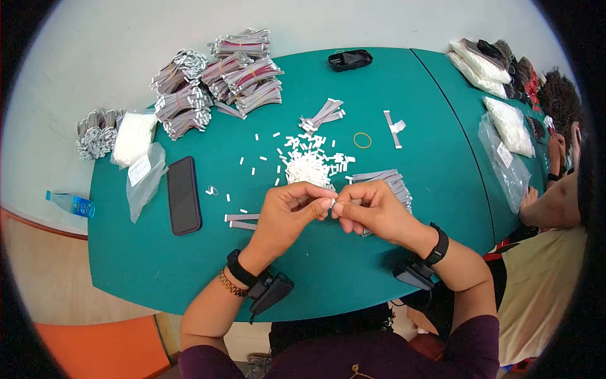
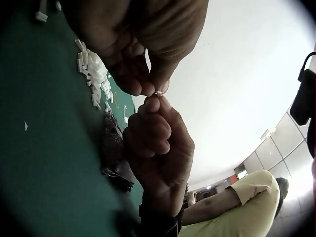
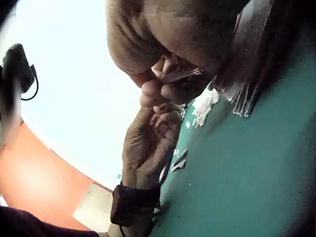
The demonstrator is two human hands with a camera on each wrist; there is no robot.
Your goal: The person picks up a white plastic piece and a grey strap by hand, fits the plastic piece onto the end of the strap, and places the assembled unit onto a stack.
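In the head view, my left hand (image 1: 287, 215) and right hand (image 1: 379, 213) meet fingertip to fingertip over the green table (image 1: 315, 278). Between thumb and forefinger, the left hand pinches a small white connector piece (image 1: 333, 203), mostly hidden by the fingers. A thin pale ribbon cable (image 3: 181, 75) shows under the curled fingers of the right hand in the right wrist view, its end reaching toward the pinch. Just beyond the hands lies a heap of small white connector pieces (image 1: 307, 169). A stack of grey ribbon cables (image 1: 394, 189) sits beside the right hand.
Bundled ribbon cables (image 1: 243, 79) are piled at the back left. A black phone (image 1: 184, 196) and a bag of white pieces (image 1: 134, 138) lie to the left. Near the heap are a rubber band (image 1: 362, 140) and loose cables (image 1: 323, 115). Another person's arm (image 1: 555, 199) is at right.
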